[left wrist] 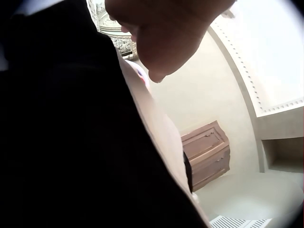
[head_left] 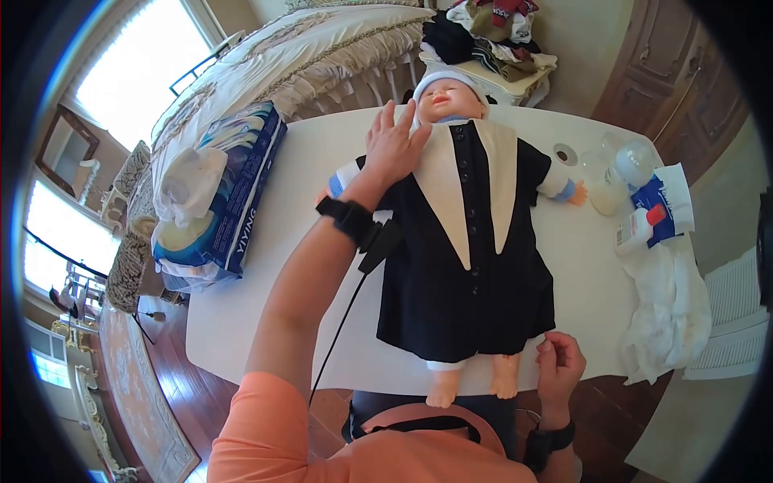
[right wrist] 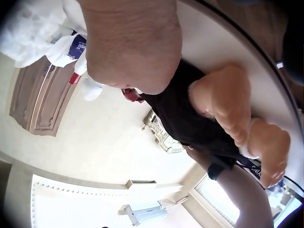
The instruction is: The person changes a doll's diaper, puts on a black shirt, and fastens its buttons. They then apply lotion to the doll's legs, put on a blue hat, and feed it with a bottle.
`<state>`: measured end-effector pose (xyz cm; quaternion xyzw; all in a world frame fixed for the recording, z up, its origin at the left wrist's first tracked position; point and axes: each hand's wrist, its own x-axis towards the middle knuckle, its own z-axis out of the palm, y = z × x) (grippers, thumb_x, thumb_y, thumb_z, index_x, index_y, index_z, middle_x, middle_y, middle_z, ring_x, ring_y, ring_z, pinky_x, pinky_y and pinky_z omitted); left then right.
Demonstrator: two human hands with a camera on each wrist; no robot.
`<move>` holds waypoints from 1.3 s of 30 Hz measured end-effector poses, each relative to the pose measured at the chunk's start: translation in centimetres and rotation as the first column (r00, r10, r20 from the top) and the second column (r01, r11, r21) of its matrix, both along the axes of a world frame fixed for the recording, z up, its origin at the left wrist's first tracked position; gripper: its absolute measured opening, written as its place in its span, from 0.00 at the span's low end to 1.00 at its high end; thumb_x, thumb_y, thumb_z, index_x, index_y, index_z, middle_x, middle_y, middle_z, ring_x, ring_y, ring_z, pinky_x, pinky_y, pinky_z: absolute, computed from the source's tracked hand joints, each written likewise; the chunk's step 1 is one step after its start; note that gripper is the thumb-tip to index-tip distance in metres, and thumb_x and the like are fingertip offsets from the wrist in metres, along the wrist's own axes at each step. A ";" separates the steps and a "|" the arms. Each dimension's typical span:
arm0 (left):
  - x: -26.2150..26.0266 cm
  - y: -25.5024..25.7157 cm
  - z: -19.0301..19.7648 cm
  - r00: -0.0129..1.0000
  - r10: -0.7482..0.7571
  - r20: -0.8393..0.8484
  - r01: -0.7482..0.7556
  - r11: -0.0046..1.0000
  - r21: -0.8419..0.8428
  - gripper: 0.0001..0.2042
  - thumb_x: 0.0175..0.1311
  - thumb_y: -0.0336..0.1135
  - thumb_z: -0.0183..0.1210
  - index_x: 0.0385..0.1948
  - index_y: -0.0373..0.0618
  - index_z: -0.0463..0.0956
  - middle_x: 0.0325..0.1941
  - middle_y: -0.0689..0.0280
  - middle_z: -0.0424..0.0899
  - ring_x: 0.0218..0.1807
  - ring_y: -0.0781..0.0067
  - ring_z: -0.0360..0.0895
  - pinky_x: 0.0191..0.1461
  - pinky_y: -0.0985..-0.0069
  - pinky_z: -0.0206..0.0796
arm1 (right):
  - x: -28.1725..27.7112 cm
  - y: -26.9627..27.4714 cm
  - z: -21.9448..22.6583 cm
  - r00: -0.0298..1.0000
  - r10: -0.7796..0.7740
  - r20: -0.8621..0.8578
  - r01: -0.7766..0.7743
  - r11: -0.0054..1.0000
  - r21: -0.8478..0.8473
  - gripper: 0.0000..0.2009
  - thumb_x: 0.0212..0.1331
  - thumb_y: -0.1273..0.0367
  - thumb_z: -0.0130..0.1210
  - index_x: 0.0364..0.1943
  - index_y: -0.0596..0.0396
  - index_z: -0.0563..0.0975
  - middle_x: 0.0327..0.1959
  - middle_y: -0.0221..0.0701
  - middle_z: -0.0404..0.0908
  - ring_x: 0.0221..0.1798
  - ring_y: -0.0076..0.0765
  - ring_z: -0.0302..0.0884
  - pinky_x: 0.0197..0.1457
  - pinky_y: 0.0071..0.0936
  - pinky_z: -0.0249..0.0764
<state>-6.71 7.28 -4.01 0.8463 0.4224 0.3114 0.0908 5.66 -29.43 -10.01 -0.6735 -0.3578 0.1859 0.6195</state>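
Observation:
A baby doll (head_left: 441, 100) in a white cap lies on its back on a white table (head_left: 322, 137). It wears a black romper (head_left: 427, 298) with long cream lapels and a row of black buttons, over a white and blue undergarment. My left hand (head_left: 393, 149) rests with extended fingers at the shoulder beside the doll's head. By the lower right corner of the romper, my right hand (head_left: 561, 366) has curled fingers, thumb and fingertips pinching the hem's edge. The doll's bare feet (right wrist: 228, 102) stick out below the hem, next to this hand.
A blue diaper pack (head_left: 262, 181) with white cloth on it stands at left. At right are a clear bottle (head_left: 634, 163), a white bottle with a red cap (head_left: 640, 229), a blue and white packet (head_left: 672, 201) and a crumpled white cloth (head_left: 664, 310). A tape roll (head_left: 565, 153) lies near the doll's hand.

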 end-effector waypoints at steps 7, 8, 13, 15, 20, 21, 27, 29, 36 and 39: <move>1.5 1.4 -0.2 0.988 0.031 -0.153 -0.037 0.999 -0.038 0.31 0.57 0.61 0.37 0.61 0.58 0.52 0.65 0.49 0.46 0.67 0.46 0.41 0.62 0.48 0.37 | 0.1 -0.2 -0.1 0.999 0.010 0.044 -0.008 0.999 -0.040 0.04 0.54 0.75 0.47 0.33 0.61 0.71 0.21 0.26 0.71 0.21 0.16 0.66 0.24 0.11 0.64; 1.6 1.4 -0.2 0.988 0.032 -0.154 -0.038 0.999 -0.037 0.31 0.57 0.61 0.37 0.61 0.58 0.52 0.65 0.49 0.46 0.67 0.46 0.41 0.62 0.48 0.37 | 0.1 -0.2 -0.1 0.999 0.007 0.032 -0.006 0.999 -0.044 0.04 0.54 0.75 0.47 0.33 0.61 0.71 0.21 0.26 0.71 0.21 0.16 0.66 0.24 0.11 0.64; 1.2 0.4 -0.6 0.990 0.076 -0.120 -0.072 0.997 0.039 0.28 0.58 0.58 0.40 0.58 0.54 0.58 0.64 0.48 0.49 0.65 0.46 0.45 0.62 0.50 0.39 | -0.1 -0.1 0.2 1.000 -0.009 0.029 0.011 0.998 -0.054 0.04 0.54 0.75 0.47 0.32 0.61 0.71 0.21 0.26 0.71 0.20 0.16 0.66 0.24 0.11 0.64; 0.5 -0.3 -0.9 0.997 0.077 -0.024 -0.075 0.994 0.081 0.26 0.58 0.55 0.41 0.56 0.51 0.61 0.63 0.48 0.51 0.64 0.45 0.47 0.62 0.52 0.41 | 0.0 -0.1 0.2 1.000 -0.012 0.026 0.014 0.998 -0.058 0.04 0.54 0.75 0.47 0.32 0.61 0.71 0.21 0.26 0.71 0.20 0.16 0.66 0.24 0.11 0.64; -1.6 -3.1 -0.8 0.976 -0.008 0.219 -0.020 0.992 0.124 0.20 0.60 0.45 0.46 0.50 0.44 0.67 0.59 0.47 0.58 0.61 0.45 0.53 0.61 0.58 0.46 | 0.0 -0.2 0.2 0.999 0.010 0.042 -0.008 0.999 -0.045 0.04 0.54 0.75 0.47 0.32 0.61 0.71 0.21 0.26 0.71 0.21 0.16 0.66 0.24 0.12 0.64; -2.0 -3.9 -0.6 0.964 -0.067 0.257 0.038 0.992 0.118 0.19 0.60 0.42 0.47 0.50 0.43 0.68 0.58 0.47 0.60 0.60 0.46 0.54 0.61 0.60 0.47 | 0.1 -0.1 0.2 0.999 0.004 0.036 -0.002 0.999 -0.047 0.04 0.54 0.75 0.47 0.32 0.61 0.71 0.21 0.26 0.71 0.21 0.16 0.66 0.24 0.12 0.64; -2.9 -11.8 2.2 0.871 -0.441 0.216 0.419 0.897 0.142 0.13 0.58 0.33 0.49 0.44 0.43 0.73 0.54 0.53 0.65 0.58 0.52 0.59 0.59 0.64 0.49 | 0.2 -0.2 0.4 0.997 -0.030 0.071 0.033 0.999 -0.032 0.04 0.51 0.77 0.49 0.31 0.63 0.74 0.24 0.31 0.75 0.27 0.20 0.73 0.31 0.16 0.69; -3.1 -15.4 4.2 0.788 -0.616 0.020 0.597 0.770 0.225 0.13 0.55 0.39 0.51 0.37 0.44 0.77 0.54 0.52 0.65 0.59 0.48 0.57 0.59 0.60 0.50 | 0.2 -0.2 0.0 0.998 -0.050 0.032 0.050 0.999 -0.004 0.04 0.51 0.78 0.50 0.32 0.63 0.74 0.23 0.30 0.75 0.26 0.18 0.72 0.30 0.15 0.68; -4.1 -22.7 3.3 0.553 -0.819 -0.155 0.823 0.566 -0.054 0.11 0.42 0.36 0.57 0.30 0.49 0.78 0.57 0.55 0.63 0.63 0.50 0.52 0.63 0.57 0.40 | 0.0 -0.1 0.1 0.999 -0.021 -0.043 0.025 0.997 0.076 0.05 0.52 0.78 0.50 0.33 0.63 0.73 0.22 0.26 0.74 0.25 0.15 0.70 0.28 0.12 0.66; -4.1 -23.6 2.5 0.554 -0.806 -0.208 0.812 0.578 -0.080 0.14 0.39 0.31 0.55 0.33 0.51 0.78 0.61 0.57 0.60 0.65 0.51 0.49 0.64 0.56 0.36 | -0.1 -0.1 0.1 0.998 0.000 -0.056 0.006 0.995 0.101 0.05 0.52 0.79 0.50 0.33 0.63 0.73 0.23 0.27 0.74 0.25 0.15 0.70 0.28 0.12 0.66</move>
